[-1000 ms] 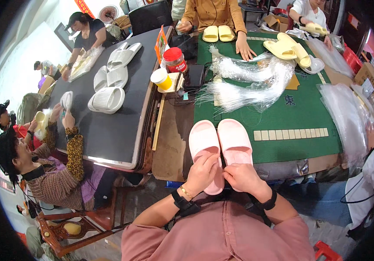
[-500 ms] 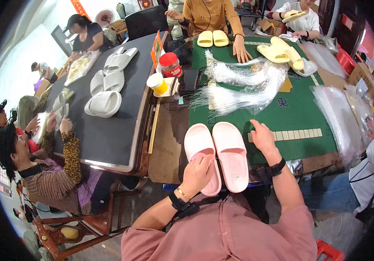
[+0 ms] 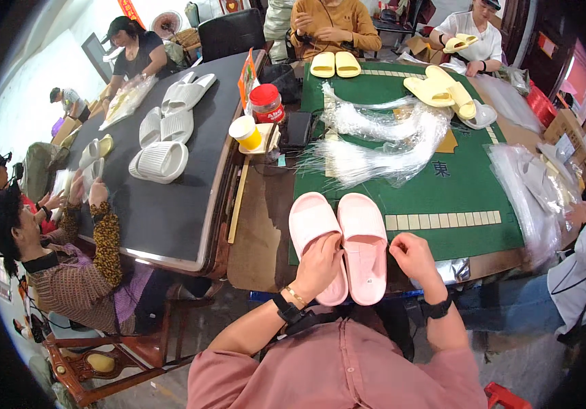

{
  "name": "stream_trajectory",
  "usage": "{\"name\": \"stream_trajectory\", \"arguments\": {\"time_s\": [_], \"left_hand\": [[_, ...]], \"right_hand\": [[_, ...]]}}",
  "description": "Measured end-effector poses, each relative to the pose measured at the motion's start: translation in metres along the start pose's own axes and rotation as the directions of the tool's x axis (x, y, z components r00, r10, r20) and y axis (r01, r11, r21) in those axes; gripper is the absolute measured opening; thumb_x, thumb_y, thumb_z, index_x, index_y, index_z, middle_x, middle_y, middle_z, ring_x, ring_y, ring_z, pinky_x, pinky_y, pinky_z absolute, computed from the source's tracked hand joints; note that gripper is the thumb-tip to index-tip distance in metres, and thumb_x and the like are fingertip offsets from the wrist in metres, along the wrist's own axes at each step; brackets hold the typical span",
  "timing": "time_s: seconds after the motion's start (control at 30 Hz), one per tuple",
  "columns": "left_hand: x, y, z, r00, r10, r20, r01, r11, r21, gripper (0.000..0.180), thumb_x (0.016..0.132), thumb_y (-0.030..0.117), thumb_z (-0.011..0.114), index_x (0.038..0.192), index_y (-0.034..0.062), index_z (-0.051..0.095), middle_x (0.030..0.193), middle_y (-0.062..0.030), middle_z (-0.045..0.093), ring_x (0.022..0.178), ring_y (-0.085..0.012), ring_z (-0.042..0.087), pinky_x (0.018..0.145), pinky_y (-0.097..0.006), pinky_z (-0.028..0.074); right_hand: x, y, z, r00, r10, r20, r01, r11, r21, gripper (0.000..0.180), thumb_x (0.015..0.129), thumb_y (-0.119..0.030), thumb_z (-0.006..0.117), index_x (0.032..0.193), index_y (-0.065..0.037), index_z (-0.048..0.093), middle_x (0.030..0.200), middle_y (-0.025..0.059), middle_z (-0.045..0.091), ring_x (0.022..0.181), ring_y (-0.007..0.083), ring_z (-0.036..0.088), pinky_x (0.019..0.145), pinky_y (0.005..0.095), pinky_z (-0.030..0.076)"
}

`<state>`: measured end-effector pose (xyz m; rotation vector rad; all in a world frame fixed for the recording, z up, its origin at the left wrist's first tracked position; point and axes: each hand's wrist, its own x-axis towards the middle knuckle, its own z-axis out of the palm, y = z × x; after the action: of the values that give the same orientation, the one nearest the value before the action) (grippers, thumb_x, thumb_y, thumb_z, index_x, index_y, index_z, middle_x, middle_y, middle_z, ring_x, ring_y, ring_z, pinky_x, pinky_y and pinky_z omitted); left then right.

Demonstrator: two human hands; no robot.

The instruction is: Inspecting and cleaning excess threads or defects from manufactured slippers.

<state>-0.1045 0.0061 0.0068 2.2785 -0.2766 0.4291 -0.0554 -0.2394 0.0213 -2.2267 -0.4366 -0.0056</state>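
A pair of pale pink slippers lies side by side at the near edge of the table, toes pointing away from me. My left hand is over the left slipper, its fingers pinched at the inner edge of the strap, where the two slippers meet. What sits in that pinch is too small to make out. Just right of the right slipper, my right hand is closed with curled fingers; anything inside it is hidden. Beyond the slippers lies a bundle of clear thin plastic strands.
Yellow slippers lie at the far side of the green mat. Clear plastic bags are on the right. A red-lidded jar and a yellow cup stand left. White slippers rest on the dark table, with co-workers around.
My right hand has drawn back toward me, and its fingers have curled in. My left hand has shifted slightly up and right to the gap between the slippers. Across the table, a co-worker's hand has withdrawn.
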Motion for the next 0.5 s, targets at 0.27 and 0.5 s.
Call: {"name": "stream_trajectory", "arguments": {"time_s": [0.27,0.5], "left_hand": [[-0.01,0.015,-0.022,0.999,-0.031,0.015,0.032,0.999,-0.018,0.028,0.083,0.006,0.062,0.111,0.0055,0.06,0.085,-0.0104,0.062,0.073,-0.028,0.063,0.064,-0.037,0.052],[0.009,0.049,-0.02,0.96,0.278,-0.027,-0.279,0.96,-0.007,0.034,0.081,0.004,0.064,0.115,0.0048,0.06,0.091,-0.0106,0.062,0.077,-0.0263,0.062,0.068,-0.036,0.051]], "right_hand": [[-0.025,-0.037,-0.024,0.977,0.029,-0.213,0.028,0.965,0.262,0.006,0.08,-0.003,0.063,0.076,0.0,0.06,0.066,0.0026,0.053,0.056,0.0084,0.049,0.05,0.0231,0.037],[-0.023,-0.054,-0.008,0.997,-0.042,-0.069,0.05,0.99,0.13,0.006,0.079,-0.004,0.065,0.08,0.0,0.061,0.073,0.011,0.062,0.06,0.0207,0.06,0.055,0.0304,0.046]]}}
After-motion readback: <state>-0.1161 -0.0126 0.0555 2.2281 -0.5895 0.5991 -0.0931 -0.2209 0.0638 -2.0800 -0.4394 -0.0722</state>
